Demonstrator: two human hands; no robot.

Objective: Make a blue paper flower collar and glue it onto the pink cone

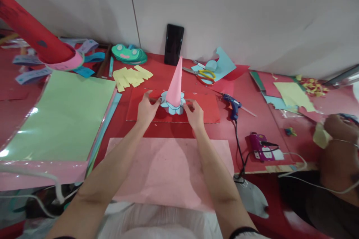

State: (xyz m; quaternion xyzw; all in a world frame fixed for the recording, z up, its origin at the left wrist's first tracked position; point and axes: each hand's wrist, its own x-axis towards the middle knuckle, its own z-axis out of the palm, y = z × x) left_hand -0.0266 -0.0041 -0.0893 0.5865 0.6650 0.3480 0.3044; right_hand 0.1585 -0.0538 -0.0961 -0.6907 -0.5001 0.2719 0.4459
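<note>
A pink paper cone (175, 87) stands upright with its tip pointing up, and light-blue paper petals (172, 111) ring its base. My left hand (147, 109) pinches the petals at the left edge between thumb and finger. On the opposite side, my right hand (194, 114) holds the right edge of the same petals with curled fingers. Beneath the cone lies a red board (207, 109). A large pink paper sheet (168, 164) is spread between my forearms.
Scissors (206, 75) lie behind, near blue paper scraps. A glue gun (232, 105) and purple power socket (259, 147) with cables sit right. A phone (174, 44) leans on the wall. Green paper (61, 119) lies left, under a red tube (36, 33). Another person's hand (340, 129) is far right.
</note>
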